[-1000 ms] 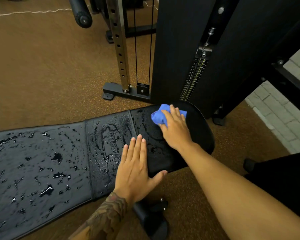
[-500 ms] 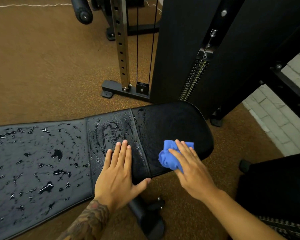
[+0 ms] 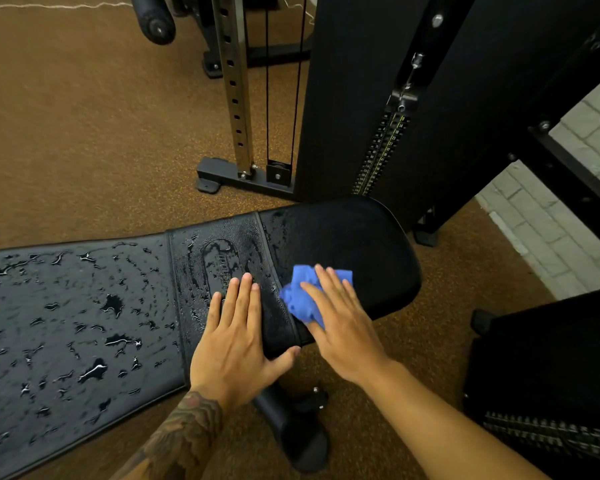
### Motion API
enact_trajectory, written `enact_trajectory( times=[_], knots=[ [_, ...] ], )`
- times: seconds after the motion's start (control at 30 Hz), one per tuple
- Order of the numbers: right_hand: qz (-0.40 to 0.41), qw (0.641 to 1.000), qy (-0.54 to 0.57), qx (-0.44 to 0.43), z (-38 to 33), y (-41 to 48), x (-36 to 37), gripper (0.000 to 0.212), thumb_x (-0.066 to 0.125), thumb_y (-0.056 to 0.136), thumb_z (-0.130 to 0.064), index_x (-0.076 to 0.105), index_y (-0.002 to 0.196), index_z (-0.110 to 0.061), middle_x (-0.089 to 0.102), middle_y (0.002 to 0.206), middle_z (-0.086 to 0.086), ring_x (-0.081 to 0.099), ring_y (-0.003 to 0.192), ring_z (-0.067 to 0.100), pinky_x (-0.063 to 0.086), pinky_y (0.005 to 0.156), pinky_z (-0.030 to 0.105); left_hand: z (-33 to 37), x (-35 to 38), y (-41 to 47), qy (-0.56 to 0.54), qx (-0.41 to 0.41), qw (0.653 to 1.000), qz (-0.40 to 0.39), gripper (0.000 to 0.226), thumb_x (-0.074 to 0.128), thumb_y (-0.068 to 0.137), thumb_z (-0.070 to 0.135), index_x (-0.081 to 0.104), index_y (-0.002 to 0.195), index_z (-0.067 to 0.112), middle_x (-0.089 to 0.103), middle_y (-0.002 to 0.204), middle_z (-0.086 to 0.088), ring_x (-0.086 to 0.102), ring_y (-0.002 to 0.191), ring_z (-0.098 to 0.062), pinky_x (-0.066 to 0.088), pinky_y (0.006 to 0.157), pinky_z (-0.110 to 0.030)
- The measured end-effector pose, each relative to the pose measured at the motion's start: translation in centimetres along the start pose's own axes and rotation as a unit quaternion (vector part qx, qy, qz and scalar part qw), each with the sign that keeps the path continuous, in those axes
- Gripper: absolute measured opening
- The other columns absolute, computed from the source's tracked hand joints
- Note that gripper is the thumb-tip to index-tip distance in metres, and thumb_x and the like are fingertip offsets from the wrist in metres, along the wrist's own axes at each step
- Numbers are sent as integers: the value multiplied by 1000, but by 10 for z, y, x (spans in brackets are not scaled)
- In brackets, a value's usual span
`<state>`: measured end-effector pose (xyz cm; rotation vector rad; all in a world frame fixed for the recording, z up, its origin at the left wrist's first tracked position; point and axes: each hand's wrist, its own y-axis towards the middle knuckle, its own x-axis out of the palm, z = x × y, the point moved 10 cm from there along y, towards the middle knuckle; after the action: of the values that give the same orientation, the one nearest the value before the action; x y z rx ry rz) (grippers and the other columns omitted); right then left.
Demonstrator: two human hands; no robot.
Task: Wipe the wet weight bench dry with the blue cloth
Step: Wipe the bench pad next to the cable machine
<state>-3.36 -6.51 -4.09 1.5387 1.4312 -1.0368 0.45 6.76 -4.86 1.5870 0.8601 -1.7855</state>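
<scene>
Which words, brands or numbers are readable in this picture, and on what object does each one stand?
No text can be read with certainty.
Embossed oval logo on the middle panel of the weight bench: it seems to hold lettering, but it is wet and blurred, so unreadable.
Number strip on the weight stack: digits too small to read.
Marks on the second weight stack, lower right: too blurred to read.

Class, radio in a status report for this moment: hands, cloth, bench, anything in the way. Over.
Right hand, fingers straight, pressing blue cloth on weight bench. Left hand flat beside it. Bench left of hands beaded with water. Nothing blocks the cloth.
</scene>
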Motion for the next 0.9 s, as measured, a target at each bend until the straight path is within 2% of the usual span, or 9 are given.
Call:
enact_trajectory(
  times=[0.07,0.17,0.33,0.43,0.53,0.7,0.8,0.9],
  knots=[
    [-1,1000,0,3,19,-24,-7,58,40,90,-35,28,147,-25,10,159,-4,-3,146,8,1,119,32,-1,0,0,-5,-3,1000,1,113,37,76,84,30,147,-4,20,158,-19,16,148,-31,18,117,-51],
    [9,997,-5,78,67,-29,-22,58,46,96,-32,21,148,-30,2,159,-8,-5,146,7,3,120,36,-1,-1,-1,1,-3,1000,1,113,33,77,84,29,148,-3,19,159,-18,14,148,-31,17,118,-52],
    [61,982,-11,180,107,26,-42,52,46,97,-34,31,146,-23,15,159,8,8,147,23,7,119,40,-1,-2,-1,-1,-6,1000,-3,112,29,78,85,27,148,-3,17,159,-18,12,149,-31,18,118,-52],
    [61,985,-30,160,84,73,-32,52,46,97,-34,32,145,-20,16,158,13,11,146,30,9,118,44,0,-1,0,-2,-4,1000,-2,112,31,78,84,29,147,-3,19,159,-18,14,148,-31,18,117,-52],
    [46,996,-4,82,34,90,-15,54,50,96,-29,33,146,-18,15,158,11,9,146,29,7,118,44,0,-1,0,4,0,1000,1,111,34,78,83,31,146,-4,22,158,-19,17,148,-33,17,116,-51],
    [-22,998,41,-37,8,5,-6,60,53,92,-20,30,147,-23,10,159,-4,0,147,10,1,119,32,1,1,-2,-8,4,1000,0,111,37,77,82,32,146,-5,22,158,-19,18,147,-33,18,116,-52],
    [-46,998,31,-22,38,-19,-15,63,53,92,-20,25,148,-30,4,158,-11,-4,145,4,3,120,33,-1,1,0,-20,0,1000,1,111,38,76,82,34,145,-5,24,157,-19,20,147,-33,19,115,-53],
    [8,998,19,57,69,23,-29,57,53,94,-23,30,147,-23,11,158,-4,3,147,12,8,120,39,0,0,0,-24,3,1000,8,110,39,76,82,35,145,-5,25,157,-20,21,146,-34,19,115,-53]
  ],
)
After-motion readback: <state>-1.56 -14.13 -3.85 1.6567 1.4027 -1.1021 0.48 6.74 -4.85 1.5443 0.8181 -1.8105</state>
